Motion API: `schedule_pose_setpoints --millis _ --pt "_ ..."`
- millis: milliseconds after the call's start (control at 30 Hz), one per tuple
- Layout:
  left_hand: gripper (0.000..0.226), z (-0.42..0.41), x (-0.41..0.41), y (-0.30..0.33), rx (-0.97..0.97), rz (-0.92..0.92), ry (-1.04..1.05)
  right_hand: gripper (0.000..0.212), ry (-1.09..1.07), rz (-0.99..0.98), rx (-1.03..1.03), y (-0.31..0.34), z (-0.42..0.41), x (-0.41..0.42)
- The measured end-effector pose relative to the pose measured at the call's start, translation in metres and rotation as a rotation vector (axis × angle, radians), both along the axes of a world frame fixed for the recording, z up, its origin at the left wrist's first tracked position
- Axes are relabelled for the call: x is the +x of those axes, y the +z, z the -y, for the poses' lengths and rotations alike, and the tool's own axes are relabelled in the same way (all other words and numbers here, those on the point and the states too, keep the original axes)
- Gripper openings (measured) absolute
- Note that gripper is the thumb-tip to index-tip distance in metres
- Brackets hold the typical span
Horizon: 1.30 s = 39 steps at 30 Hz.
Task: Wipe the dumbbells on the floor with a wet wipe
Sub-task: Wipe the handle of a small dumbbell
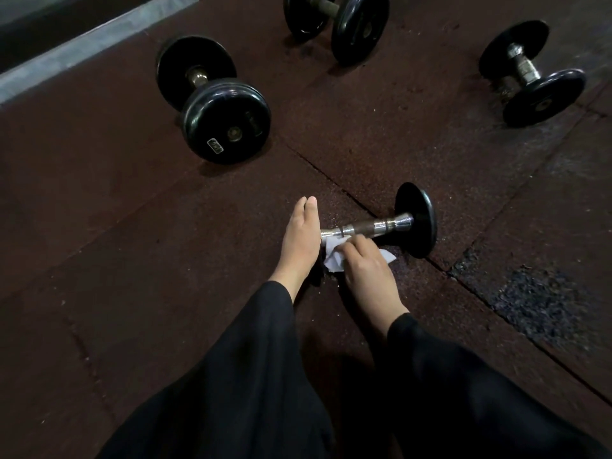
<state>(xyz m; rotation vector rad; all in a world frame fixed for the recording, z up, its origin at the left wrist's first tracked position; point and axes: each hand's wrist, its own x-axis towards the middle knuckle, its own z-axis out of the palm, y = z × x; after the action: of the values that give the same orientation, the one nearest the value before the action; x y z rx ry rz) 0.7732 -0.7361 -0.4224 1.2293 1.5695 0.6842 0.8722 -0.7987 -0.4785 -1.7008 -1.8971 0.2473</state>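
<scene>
A small dumbbell (381,225) with a chrome handle and black end plates lies on the dark rubber floor. My left hand (299,240) rests flat with straight fingers against its left end, hiding that plate. My right hand (364,263) pinches a white wet wipe (334,258) and presses it against the underside of the handle near the left end. The right end plate (419,220) stands free.
Three larger black dumbbells lie farther off: one at upper left (215,101), one at top centre (337,24), one at upper right (530,74). A grey ledge (82,44) runs along the top left. A worn rough patch (530,293) marks the floor at right.
</scene>
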Motion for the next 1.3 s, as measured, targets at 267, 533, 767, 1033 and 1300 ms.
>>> schedule_pose_setpoints --millis 267,533,767,1033,1300 --pt "0.049 0.000 0.000 0.001 -0.011 0.012 0.025 0.026 -0.059 -0.027 0.143 0.014 -0.011 -0.007" --pt "0.048 0.001 0.001 0.003 -0.019 0.011 0.030 0.016 -0.072 0.333 0.095 0.031 -0.026 -0.008" --pt "0.048 0.000 0.001 0.003 -0.027 0.018 0.042 0.026 -0.015 0.330 0.112 0.035 -0.026 -0.017" --pt "0.047 0.001 0.001 0.004 -0.009 -0.007 0.042 0.025 0.014 0.331 0.098 0.020 -0.014 -0.002" --pt "0.049 0.003 0.001 0.005 -0.002 -0.021 0.019 0.010 -0.204 0.405 0.082 0.030 -0.016 0.009"
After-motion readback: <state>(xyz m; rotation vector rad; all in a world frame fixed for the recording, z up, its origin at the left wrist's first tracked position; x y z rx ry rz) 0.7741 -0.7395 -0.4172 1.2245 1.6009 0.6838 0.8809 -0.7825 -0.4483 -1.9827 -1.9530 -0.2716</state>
